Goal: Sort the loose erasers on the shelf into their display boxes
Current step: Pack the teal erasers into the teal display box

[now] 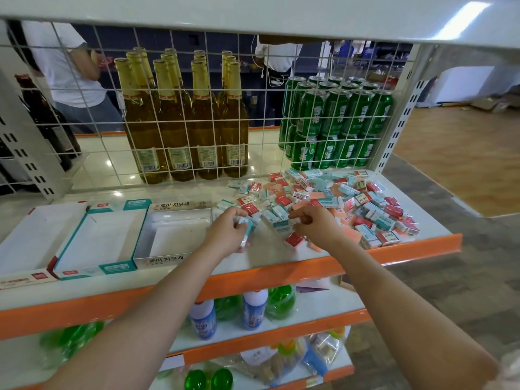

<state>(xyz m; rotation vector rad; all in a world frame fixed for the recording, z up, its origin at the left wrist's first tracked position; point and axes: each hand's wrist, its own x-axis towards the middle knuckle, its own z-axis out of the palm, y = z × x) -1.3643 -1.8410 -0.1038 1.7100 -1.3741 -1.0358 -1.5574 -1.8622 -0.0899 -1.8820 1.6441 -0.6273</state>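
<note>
A heap of loose erasers [343, 201] in teal, red and orange wrappers covers the right half of the white shelf [270, 254]. Three open display boxes stand on the left: a red-trimmed box [33, 240], a teal-trimmed box [98, 240] and a grey-white box [180, 235]. All three look empty. My left hand [229, 235] grips a small stack of teal-wrapped erasers [246, 229] just right of the grey-white box. My right hand [315, 226] pinches another teal eraser [284, 225] at the near edge of the heap.
A wire grid [197, 122] backs the shelf; behind it stand yellow glass bottles [180, 122] and green cans [337, 122]. The shelf has an orange front lip [281, 274]. Lower shelves hold bottles and bags. People stand beyond the grid.
</note>
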